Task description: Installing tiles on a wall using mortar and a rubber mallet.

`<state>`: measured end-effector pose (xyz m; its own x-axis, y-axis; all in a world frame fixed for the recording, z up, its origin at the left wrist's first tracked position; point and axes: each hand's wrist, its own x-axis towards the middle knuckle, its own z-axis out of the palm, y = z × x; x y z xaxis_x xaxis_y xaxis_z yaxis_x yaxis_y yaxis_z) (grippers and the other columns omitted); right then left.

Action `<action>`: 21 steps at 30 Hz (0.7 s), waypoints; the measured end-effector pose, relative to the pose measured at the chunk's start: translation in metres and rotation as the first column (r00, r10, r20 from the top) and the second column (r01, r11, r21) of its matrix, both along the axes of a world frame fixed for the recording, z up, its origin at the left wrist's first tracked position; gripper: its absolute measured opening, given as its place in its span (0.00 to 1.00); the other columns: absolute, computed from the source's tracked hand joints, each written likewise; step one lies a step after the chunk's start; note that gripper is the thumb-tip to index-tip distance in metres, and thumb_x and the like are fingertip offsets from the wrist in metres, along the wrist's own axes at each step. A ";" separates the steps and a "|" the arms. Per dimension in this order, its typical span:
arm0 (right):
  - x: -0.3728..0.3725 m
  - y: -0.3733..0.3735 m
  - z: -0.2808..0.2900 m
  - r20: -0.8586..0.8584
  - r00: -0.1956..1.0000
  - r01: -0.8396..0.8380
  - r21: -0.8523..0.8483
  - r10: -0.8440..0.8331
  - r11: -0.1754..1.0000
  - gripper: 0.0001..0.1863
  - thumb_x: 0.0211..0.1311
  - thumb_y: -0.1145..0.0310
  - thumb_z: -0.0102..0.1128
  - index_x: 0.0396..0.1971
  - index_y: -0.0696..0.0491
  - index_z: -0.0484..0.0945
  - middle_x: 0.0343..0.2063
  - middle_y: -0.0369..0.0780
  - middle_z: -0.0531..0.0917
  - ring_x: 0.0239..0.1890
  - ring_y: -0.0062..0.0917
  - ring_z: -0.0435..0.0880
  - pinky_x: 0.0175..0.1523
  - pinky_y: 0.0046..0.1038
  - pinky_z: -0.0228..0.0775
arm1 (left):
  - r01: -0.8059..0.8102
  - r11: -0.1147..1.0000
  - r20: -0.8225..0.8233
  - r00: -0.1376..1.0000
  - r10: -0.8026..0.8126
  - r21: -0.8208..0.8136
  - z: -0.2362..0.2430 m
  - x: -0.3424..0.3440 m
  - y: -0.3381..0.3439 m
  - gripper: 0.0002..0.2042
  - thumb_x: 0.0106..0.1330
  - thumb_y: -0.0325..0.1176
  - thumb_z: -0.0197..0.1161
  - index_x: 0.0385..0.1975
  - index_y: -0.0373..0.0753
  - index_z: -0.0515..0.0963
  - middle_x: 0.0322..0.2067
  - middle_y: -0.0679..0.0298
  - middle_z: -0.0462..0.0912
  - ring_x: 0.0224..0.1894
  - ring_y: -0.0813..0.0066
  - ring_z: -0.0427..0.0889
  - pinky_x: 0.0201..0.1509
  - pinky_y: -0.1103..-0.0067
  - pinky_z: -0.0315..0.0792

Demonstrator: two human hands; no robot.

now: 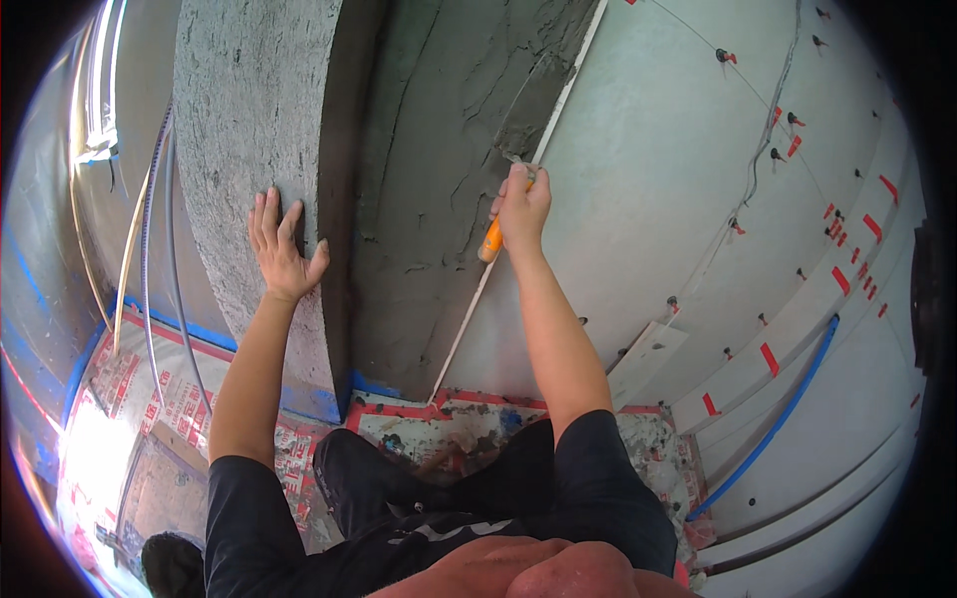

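My left hand (284, 254) rests with spread fingers on a rough grey column face (254, 90), close to its right-hand edge. My right hand (523, 209) is closed around the orange handle of a trowel (490, 241). Only a little of the trowel's metal shows beyond the fist, against wet grey mortar (424, 189), and its blade is mostly hidden. The mortar coats the wall strip between the column and a pale narrow edge (461, 344). Trowel ridges and streaks mark its upper part. Right of that edge stands a large light-grey tiled wall (638, 179).
Red-and-black tile clips (726, 57) stick out of the tiled wall. A blue tube (783, 419) curves at the lower right. Several cables and conduits (150, 229) hang on the left. Printed protective sheeting (179, 374), dirty with debris, covers the floor.
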<state>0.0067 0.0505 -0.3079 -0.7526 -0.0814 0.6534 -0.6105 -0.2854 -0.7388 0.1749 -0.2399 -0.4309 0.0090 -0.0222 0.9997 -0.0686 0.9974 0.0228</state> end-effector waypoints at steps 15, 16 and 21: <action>0.018 -0.026 -0.011 -0.461 0.885 0.313 0.483 -0.067 0.818 0.22 0.70 0.56 0.55 0.45 0.62 0.71 0.32 0.60 0.83 0.38 0.62 0.81 0.44 0.51 0.74 | -0.037 0.999 0.043 0.998 0.037 -0.012 -0.001 0.004 0.002 0.35 0.65 0.53 0.59 0.68 0.42 0.63 0.72 0.45 0.58 0.75 0.42 0.54 0.77 0.51 0.46; 0.019 -0.022 -0.017 -0.476 0.872 0.329 0.403 -0.111 0.854 0.21 0.70 0.56 0.55 0.44 0.62 0.72 0.30 0.58 0.84 0.37 0.62 0.81 0.45 0.50 0.73 | -0.042 0.999 0.032 0.999 0.042 -0.013 -0.002 0.003 0.002 0.35 0.65 0.53 0.59 0.68 0.42 0.63 0.72 0.45 0.58 0.75 0.42 0.54 0.77 0.51 0.46; 0.024 -0.005 0.079 -0.094 0.995 -0.001 0.179 0.018 0.984 0.18 0.71 0.55 0.55 0.42 0.59 0.71 0.20 0.42 0.79 0.17 0.30 0.80 0.23 0.34 0.74 | -0.040 0.999 0.042 0.998 0.039 0.012 -0.004 0.004 0.002 0.35 0.61 0.51 0.62 0.68 0.44 0.64 0.73 0.49 0.58 0.76 0.44 0.53 0.77 0.51 0.46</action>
<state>0.0311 0.0455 -0.2293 -0.6866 -0.2101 0.6961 -0.6781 -0.1605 -0.7173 0.1790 -0.2383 -0.4344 -0.0316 -0.0351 0.9989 -0.1089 0.9936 0.0314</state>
